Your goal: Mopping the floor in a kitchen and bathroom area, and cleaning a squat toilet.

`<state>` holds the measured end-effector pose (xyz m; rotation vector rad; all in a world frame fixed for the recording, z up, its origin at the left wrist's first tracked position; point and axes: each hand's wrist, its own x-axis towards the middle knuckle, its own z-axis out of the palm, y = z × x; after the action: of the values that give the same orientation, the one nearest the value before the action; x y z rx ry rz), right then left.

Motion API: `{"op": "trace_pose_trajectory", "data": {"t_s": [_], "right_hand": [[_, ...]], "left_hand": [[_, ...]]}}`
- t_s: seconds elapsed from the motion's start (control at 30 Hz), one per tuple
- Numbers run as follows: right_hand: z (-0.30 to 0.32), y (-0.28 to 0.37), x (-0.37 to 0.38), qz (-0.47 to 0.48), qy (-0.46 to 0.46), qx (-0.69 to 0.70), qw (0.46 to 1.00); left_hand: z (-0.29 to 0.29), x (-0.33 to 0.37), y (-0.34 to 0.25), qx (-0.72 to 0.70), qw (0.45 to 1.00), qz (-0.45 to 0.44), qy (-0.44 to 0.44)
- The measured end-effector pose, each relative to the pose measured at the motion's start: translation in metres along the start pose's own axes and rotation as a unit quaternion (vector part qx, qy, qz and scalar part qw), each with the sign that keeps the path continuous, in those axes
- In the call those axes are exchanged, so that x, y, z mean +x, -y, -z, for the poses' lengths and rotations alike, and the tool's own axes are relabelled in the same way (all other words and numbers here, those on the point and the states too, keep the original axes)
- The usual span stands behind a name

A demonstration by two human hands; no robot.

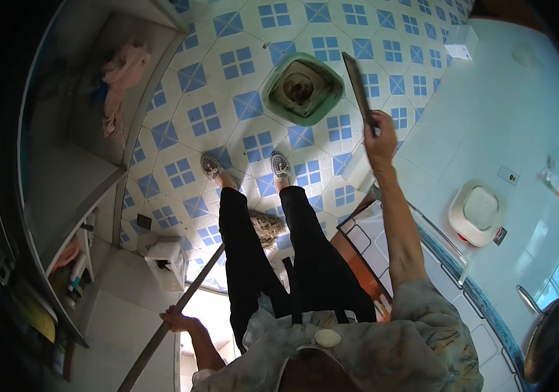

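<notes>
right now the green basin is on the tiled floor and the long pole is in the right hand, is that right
Not quite: the head view shows the long pole in the left hand; the right hand grips a flat, dark bar instead. The green basin is on the tiled floor.

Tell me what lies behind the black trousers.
A shaggy, brownish mop head shows on the tiled floor. The pole in the left hand goes behind the left trouser leg, which hides its far end and any join to the mop head.
</notes>
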<state>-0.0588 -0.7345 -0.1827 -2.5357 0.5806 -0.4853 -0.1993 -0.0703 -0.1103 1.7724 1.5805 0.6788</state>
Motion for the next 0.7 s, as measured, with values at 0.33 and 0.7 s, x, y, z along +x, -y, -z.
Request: {"op": "trace_pose_trajectory", "data": {"t_s": [0.33, 0.7], "right_hand": [[-0.189, -0.028, -0.077, 0.066, 0.130, -0.088, 0.985], [-0.309, -0.048, -0.103, -0.016, 0.176, -0.161, 0.971]], "left_hand": [[-0.007, 0.030, 0.015, -0.005, 1.000, 0.010, -0.011], [-0.026, 0.011, -0.003, 0.034, 0.999, -0.034, 0.010]]}}
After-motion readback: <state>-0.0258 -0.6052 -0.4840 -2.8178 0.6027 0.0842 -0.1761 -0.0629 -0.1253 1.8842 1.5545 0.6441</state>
